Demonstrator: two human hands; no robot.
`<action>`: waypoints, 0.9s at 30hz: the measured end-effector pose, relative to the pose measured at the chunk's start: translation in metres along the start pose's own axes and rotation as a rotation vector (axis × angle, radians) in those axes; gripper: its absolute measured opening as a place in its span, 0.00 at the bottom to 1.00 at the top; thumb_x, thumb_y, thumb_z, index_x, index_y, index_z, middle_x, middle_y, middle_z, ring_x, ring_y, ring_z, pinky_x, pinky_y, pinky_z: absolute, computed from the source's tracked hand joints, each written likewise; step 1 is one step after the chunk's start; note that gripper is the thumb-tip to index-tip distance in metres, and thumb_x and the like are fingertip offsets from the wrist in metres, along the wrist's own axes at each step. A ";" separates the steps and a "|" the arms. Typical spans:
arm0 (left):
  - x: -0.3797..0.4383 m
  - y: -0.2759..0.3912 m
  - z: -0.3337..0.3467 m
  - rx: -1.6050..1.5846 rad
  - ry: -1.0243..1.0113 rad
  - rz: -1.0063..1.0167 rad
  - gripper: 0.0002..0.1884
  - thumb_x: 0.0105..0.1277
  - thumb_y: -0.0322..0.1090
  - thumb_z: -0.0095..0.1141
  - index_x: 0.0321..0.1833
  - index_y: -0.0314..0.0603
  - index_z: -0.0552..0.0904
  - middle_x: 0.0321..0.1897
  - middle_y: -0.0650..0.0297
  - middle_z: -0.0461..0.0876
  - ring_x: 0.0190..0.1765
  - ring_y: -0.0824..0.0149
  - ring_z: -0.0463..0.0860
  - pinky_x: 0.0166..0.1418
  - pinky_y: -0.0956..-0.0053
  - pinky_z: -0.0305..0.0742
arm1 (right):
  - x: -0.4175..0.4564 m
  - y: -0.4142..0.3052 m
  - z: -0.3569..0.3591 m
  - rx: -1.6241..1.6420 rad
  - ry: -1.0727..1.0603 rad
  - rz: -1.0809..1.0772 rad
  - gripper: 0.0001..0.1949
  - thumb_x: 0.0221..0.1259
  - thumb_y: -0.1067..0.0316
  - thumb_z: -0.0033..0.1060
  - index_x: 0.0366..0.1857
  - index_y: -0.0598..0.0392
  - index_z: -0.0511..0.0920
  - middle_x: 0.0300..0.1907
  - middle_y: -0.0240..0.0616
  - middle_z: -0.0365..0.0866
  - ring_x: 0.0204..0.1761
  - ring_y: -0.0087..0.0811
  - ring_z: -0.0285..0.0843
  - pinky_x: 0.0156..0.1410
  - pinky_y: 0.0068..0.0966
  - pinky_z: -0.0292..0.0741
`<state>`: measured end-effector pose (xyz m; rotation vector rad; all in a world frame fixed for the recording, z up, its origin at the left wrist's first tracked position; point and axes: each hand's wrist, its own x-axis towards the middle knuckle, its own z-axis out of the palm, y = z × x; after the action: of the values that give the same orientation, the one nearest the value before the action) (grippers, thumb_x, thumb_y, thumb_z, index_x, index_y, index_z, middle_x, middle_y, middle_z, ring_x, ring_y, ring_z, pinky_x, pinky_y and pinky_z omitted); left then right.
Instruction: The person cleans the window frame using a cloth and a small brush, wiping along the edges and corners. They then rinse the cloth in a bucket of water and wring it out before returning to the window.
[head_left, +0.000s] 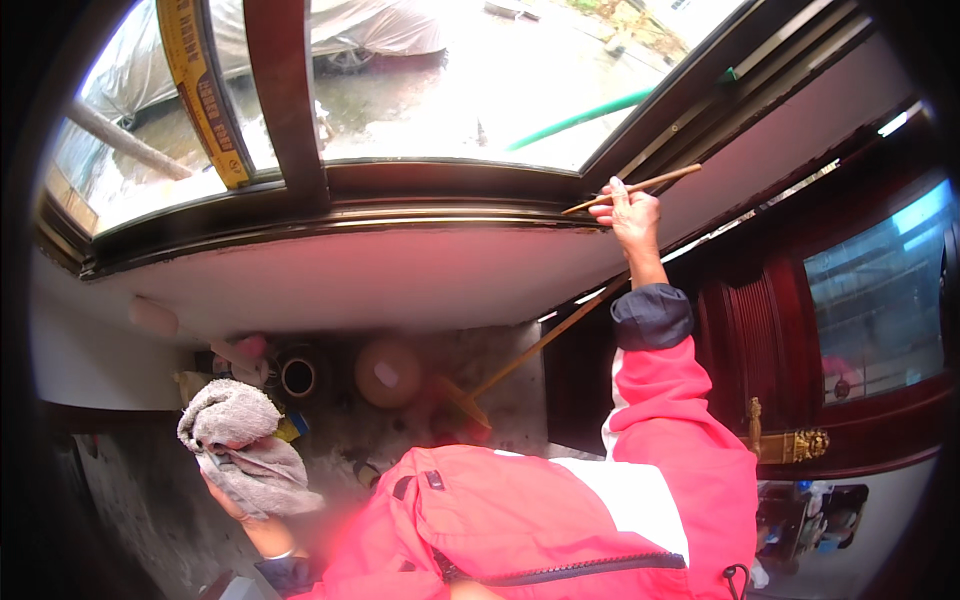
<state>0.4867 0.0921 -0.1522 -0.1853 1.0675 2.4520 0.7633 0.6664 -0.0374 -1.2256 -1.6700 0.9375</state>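
Note:
My right hand (632, 217) is stretched far forward and grips a thin wooden stick (670, 177), which looks like a chopstick. The stick's lower tip lies at the dark metal window track (450, 216), near the corner of the frame. Bunched in my left hand (227, 496), low on the left, is a grey terry cloth (238, 431). The cloth covers most of that hand's fingers. Beyond the track stands the window's dark frame (450, 178) with its glass panes.
A long-handled broom or mop (551, 339) leans below my right arm. On the floor stand a dark-mouthed jar (298, 376) and a round lidded container (388, 373). To the right is a dark red door (739, 322) with a brass handle (787, 446). A covered car (375, 30) is outside.

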 end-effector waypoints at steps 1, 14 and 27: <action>0.000 -0.003 0.003 0.002 -0.006 -0.003 0.24 0.72 0.53 0.44 0.60 0.41 0.73 0.53 0.58 0.79 0.50 0.61 0.79 0.57 0.65 0.76 | 0.001 0.000 0.003 -0.019 0.003 0.033 0.20 0.70 0.56 0.54 0.37 0.69 0.80 0.26 0.43 0.84 0.24 0.29 0.86 0.26 0.19 0.81; 0.003 -0.013 0.008 -0.018 -0.015 -0.014 0.24 0.71 0.53 0.47 0.58 0.40 0.74 0.51 0.57 0.80 0.47 0.60 0.80 0.54 0.65 0.77 | 0.017 0.000 0.016 0.043 -0.055 0.246 0.26 0.70 0.47 0.51 0.39 0.68 0.78 0.31 0.49 0.83 0.27 0.37 0.86 0.27 0.25 0.82; -0.008 -0.023 -0.018 -0.167 -0.032 -0.153 0.24 0.70 0.53 0.49 0.56 0.38 0.76 0.49 0.55 0.81 0.44 0.60 0.82 0.52 0.66 0.79 | -0.147 0.025 0.091 0.112 -0.755 0.056 0.12 0.70 0.66 0.53 0.49 0.61 0.80 0.37 0.41 0.85 0.29 0.24 0.83 0.30 0.17 0.77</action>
<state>0.5038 0.0902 -0.1775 -0.2690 0.8040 2.3956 0.7119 0.5227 -0.1224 -0.8882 -2.1110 1.6426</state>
